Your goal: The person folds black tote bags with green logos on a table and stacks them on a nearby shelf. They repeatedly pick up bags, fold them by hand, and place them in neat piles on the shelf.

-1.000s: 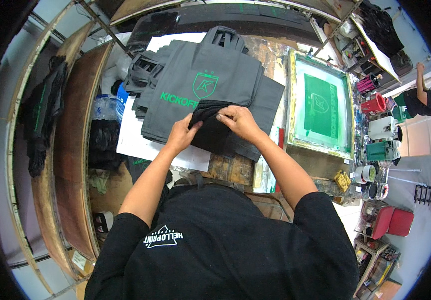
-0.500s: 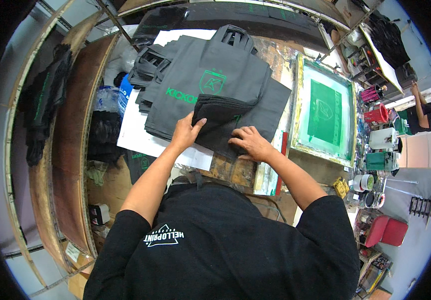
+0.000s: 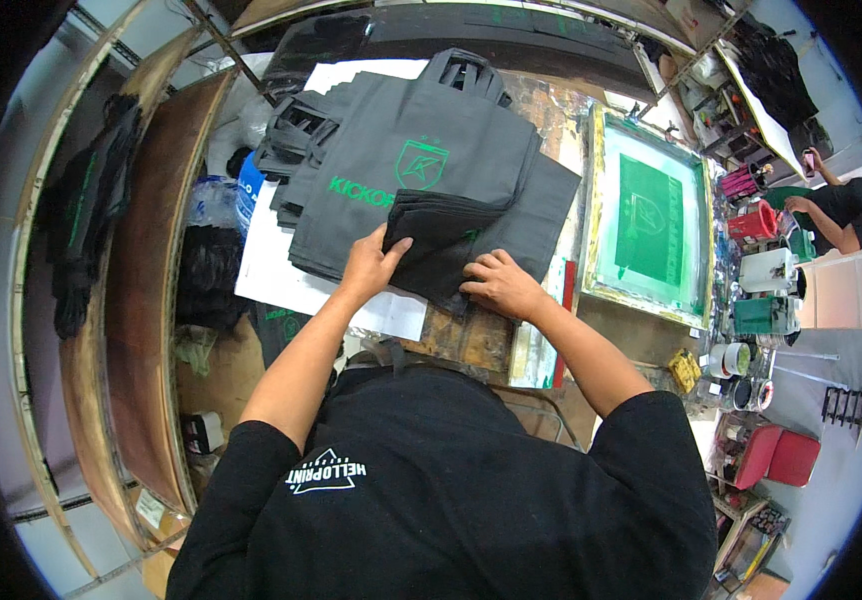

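Observation:
A stack of dark grey fabric tote bags (image 3: 381,150) with a green crest print lies on the table before me. The near part of several upper bags is folded back, showing a darker flap (image 3: 441,215). My left hand (image 3: 375,262) grips the left side of this fold, thumb on top and fingers mostly hidden against the cloth. On the right side of the fold, my right hand (image 3: 503,284) has its fingers curled over the bags' near edge, thumb underneath. Loop handles (image 3: 463,72) stick out at the far end of the stack.
Right of the bags lies a screen-printing frame (image 3: 596,225) with a green stencil. Paint tubs (image 3: 766,270) line the table's right side. Wooden shelves (image 3: 141,290) stand at the left, with dark bags (image 3: 101,220) hanging there. A co-worker (image 3: 851,215) is at the far right.
My right hand has shifted very slightly at the bags' edge; my left hand stays in place. The co-worker at the far right has moved, and both their arms now show.

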Demonstrator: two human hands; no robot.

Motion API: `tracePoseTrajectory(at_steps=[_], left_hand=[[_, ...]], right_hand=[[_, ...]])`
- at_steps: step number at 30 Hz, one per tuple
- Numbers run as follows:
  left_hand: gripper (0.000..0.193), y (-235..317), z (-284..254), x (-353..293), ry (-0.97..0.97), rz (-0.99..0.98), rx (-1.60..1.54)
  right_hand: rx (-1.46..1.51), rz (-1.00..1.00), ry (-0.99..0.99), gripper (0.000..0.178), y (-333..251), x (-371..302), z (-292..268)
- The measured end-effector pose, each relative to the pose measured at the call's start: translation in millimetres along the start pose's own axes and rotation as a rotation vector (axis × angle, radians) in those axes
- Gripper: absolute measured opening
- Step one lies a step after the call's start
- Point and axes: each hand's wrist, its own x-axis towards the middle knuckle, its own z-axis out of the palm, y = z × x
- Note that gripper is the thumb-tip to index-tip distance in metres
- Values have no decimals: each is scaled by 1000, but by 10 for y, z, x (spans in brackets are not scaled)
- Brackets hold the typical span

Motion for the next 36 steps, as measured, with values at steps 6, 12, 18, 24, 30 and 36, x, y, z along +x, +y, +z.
tracePoseTrajectory(at_steps=[6, 12, 18, 24, 30, 36], left_hand=[[35, 66, -39, -19, -3, 71, -14], [36, 126, -49, -20, 20, 68, 44], [47, 148, -31, -43, 6, 81, 169], [44, -137, 113, 38, 130, 42, 149], [39, 71, 58, -18, 106, 50, 73], [36, 77, 43, -37, 89, 96, 117]], right_hand=[[374, 215, 328, 14, -6, 266, -287], [503, 268, 570, 14, -32, 705, -671], [585, 314, 724, 15, -88, 757, -615], [530, 1059, 639, 57, -204, 104, 438], [686, 1197, 646, 43, -494, 210, 658], [1394, 1155, 716, 42, -601, 429, 183]])
